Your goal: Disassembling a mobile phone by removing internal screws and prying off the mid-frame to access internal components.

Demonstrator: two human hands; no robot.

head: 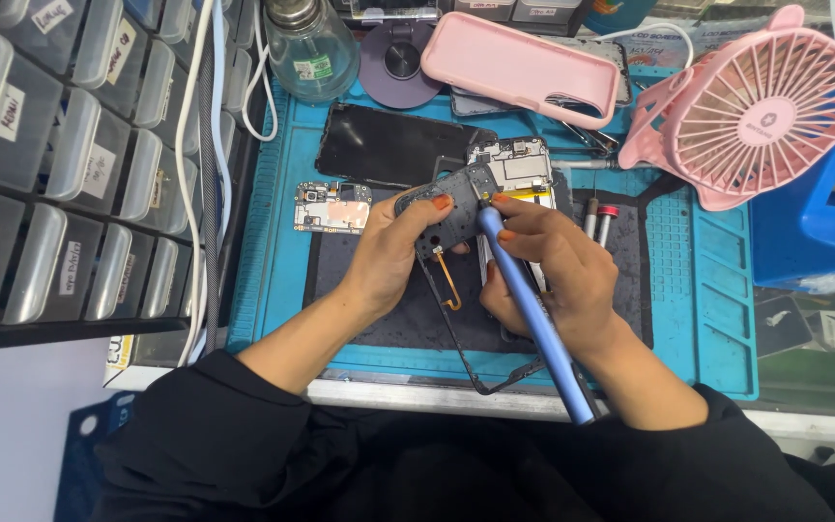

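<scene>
My left hand (393,246) grips a dark phone frame (451,198) by its upper end and holds it tilted above the blue work mat (717,290). A thin orange flex cable (448,280) hangs from the frame. My right hand (553,271) is closed on a long blue screwdriver (533,319), its tip pressed against the top of the frame near a pale metal phone chassis (517,164). The frame's lower end is partly hidden under my right hand.
A small circuit board (332,208) and a black screen panel (388,145) lie left of the frame. A pink phone case (519,68), pink desk fan (761,111), glass bottle (313,48) and grey parts drawers (60,164) surround the mat. Screwdriver bits (599,220) lie to the right.
</scene>
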